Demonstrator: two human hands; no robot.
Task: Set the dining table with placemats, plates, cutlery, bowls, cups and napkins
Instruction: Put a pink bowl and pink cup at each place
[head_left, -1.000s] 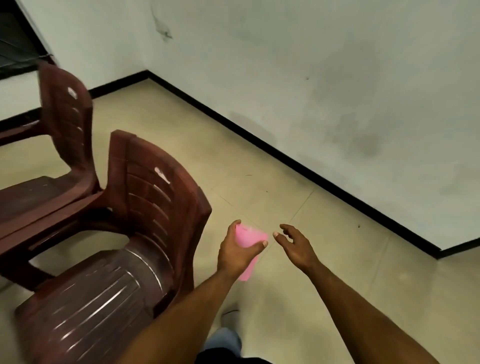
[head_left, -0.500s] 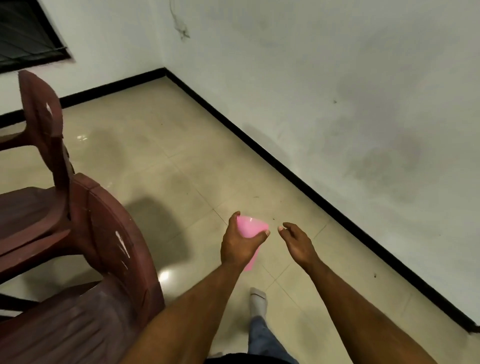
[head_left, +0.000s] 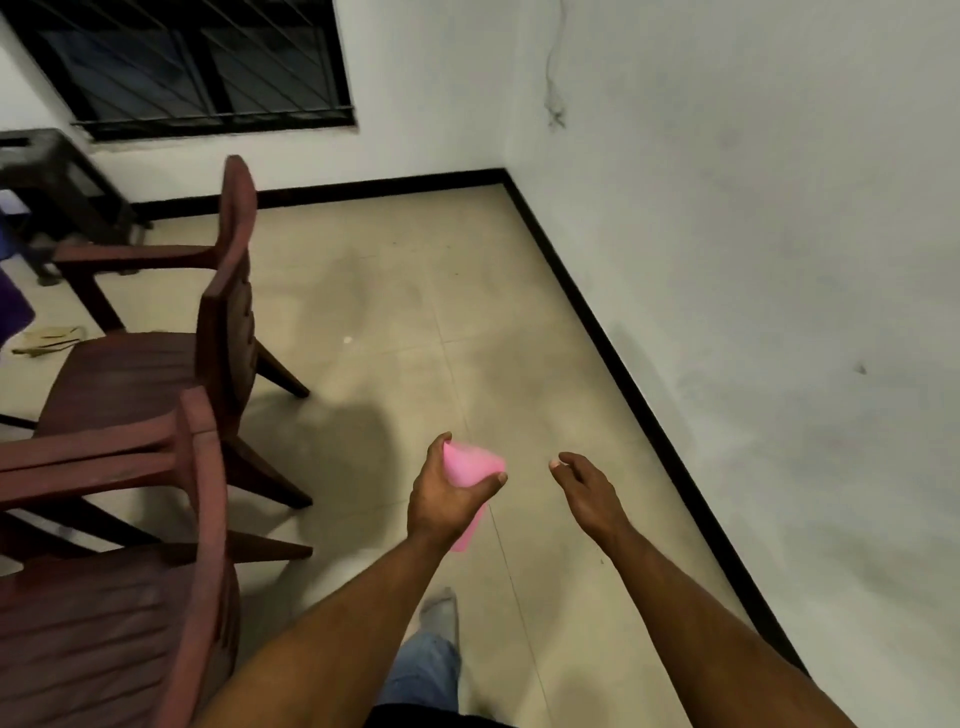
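Pink plastic cup (head_left: 470, 467), carried in the left hand (head_left: 447, 499) at about waist height over the tiled floor (head_left: 415, 322). Fingers and thumb curl round its upper body, rim toward the top, base poking out below the palm. Looks light and thin-walled: likely stiff enough for a one-hand hold but apt to flex if squeezed, and smooth, so a wrap round the middle seems safer than a rim pinch. Not fragile, by the look of it.

Right hand (head_left: 587, 493) hangs just beside the cup, apart from it, fingers loosely bent, holding nothing.

Head view only. Two dark red plastic chairs (head_left: 156, 395) stand to the left, the nearer one cut off by the frame. No dining surface is identifiable; a dark piece of furniture (head_left: 57, 187) under the window (head_left: 197, 62) is too dim to name. Cup's interior and most of its wall are hidden by the hand. One socked foot (head_left: 441, 610) shows below.
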